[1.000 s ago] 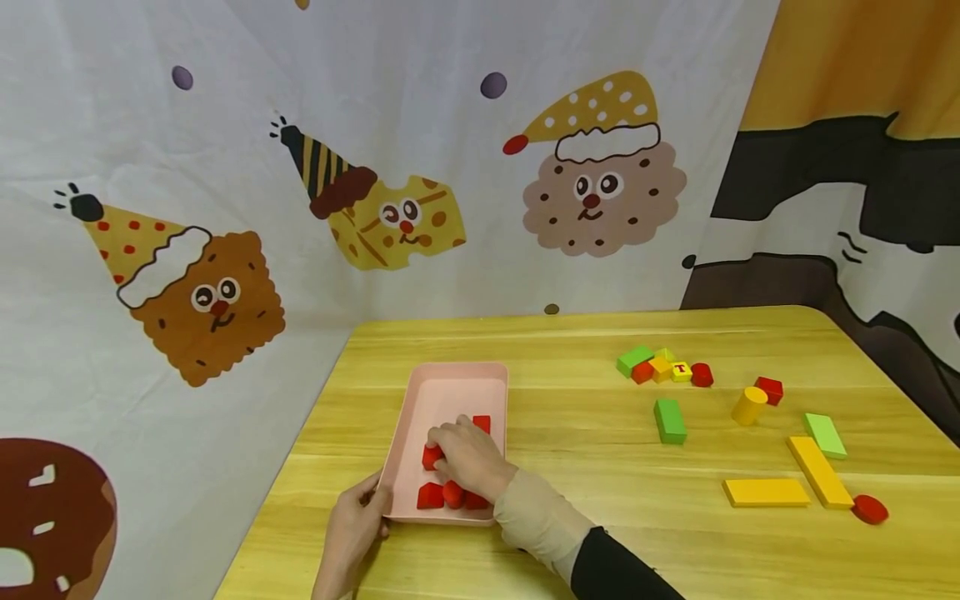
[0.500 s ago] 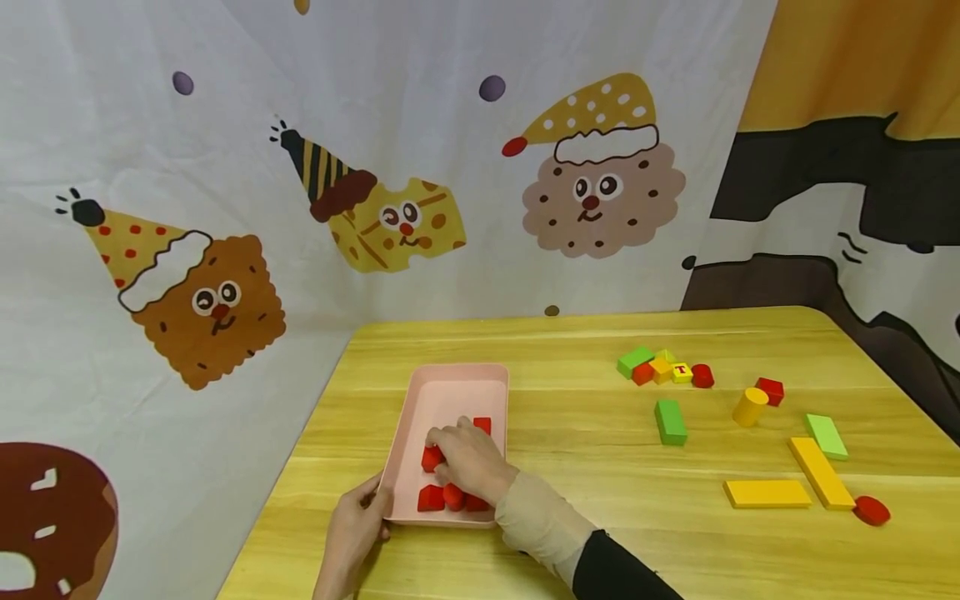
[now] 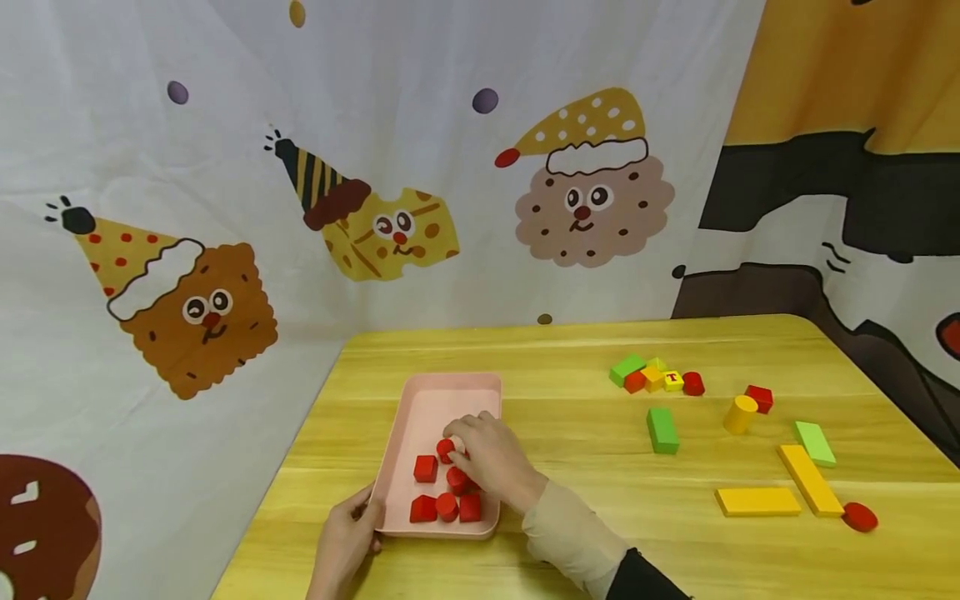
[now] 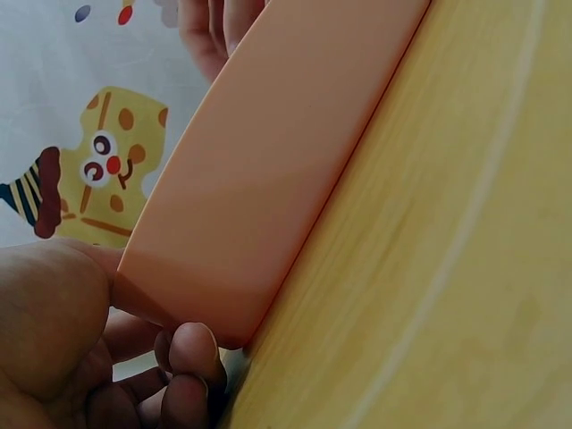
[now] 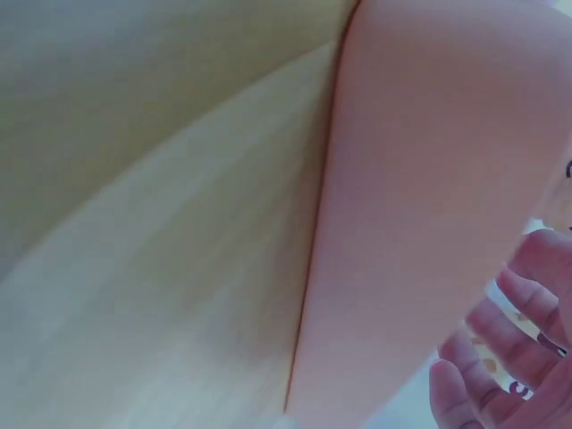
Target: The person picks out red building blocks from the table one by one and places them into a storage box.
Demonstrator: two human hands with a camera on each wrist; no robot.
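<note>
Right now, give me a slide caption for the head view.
Right hand pinches a red block inside the pink tray; left hand grips its corner.

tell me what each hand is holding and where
The left hand grips the pink tray at its near left corner. The right hand pinches a red block inside it.

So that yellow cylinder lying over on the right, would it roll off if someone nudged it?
Probably, yes. The yellow cylinder seems to lie tilted on its round side, so a sideways nudge would likely set it rolling across the smooth wooden table. It looks like solid painted wood: stiff, light, not fragile. The red block just behind it might stop it that way.
</note>
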